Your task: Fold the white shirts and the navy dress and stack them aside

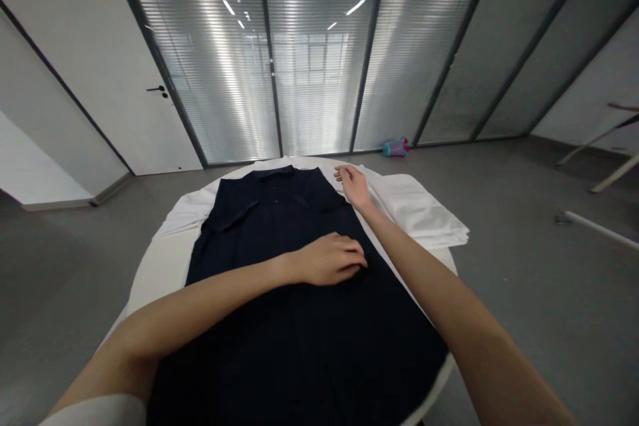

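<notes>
A dark navy short-sleeved shirt (272,229) lies spread on a round white table (154,276), its collar at the far end and a short row of buttons below it. Reaching across its middle, my left hand (332,259) has bent fingers with the tips down at the cloth near the shirt's right side, closed on the fabric. My right hand (354,186) is by the right shoulder of the shirt, palm turned left, its loosely curved fingers apart and nothing visible in them.
White folded cloth (419,210) rests on the table's right side and overhangs its edge. More white cloth (187,212) lies at the left. A blue and pink container (396,147) lies on the floor by the glass wall. White furniture legs (602,229) stand far right.
</notes>
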Action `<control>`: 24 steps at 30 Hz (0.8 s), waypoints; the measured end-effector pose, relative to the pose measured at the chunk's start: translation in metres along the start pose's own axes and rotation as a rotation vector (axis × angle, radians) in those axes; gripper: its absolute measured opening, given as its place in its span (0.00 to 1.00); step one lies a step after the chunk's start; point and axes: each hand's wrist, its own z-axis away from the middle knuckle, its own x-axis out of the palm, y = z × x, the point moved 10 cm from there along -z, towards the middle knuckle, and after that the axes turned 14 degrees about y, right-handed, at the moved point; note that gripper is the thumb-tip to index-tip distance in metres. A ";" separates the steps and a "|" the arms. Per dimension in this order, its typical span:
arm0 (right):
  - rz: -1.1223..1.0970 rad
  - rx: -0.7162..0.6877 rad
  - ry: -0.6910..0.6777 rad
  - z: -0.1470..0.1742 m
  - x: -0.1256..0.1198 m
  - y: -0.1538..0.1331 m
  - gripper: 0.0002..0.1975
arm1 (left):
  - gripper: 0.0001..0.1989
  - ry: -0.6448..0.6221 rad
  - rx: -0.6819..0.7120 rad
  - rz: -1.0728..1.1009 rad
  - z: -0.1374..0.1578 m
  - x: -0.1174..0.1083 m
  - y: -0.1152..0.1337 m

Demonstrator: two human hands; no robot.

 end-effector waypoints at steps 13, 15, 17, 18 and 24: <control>0.096 -0.127 -0.109 0.007 -0.105 -0.044 0.09 | 0.19 -0.141 0.283 -0.124 -0.055 0.075 0.121; 0.264 -0.098 -0.140 0.001 -0.098 -0.030 0.11 | 0.12 -0.084 0.308 -0.132 -0.056 0.061 0.123; 0.412 -0.060 -0.190 -0.009 -0.081 -0.015 0.12 | 0.06 -0.019 0.330 -0.167 -0.052 0.042 0.126; 0.461 -0.044 -0.222 -0.014 -0.069 -0.008 0.11 | 0.06 0.009 0.338 -0.191 -0.048 0.031 0.128; 0.647 0.082 -0.390 -0.031 0.013 0.033 0.10 | 0.11 0.147 0.257 -0.294 -0.007 -0.014 0.141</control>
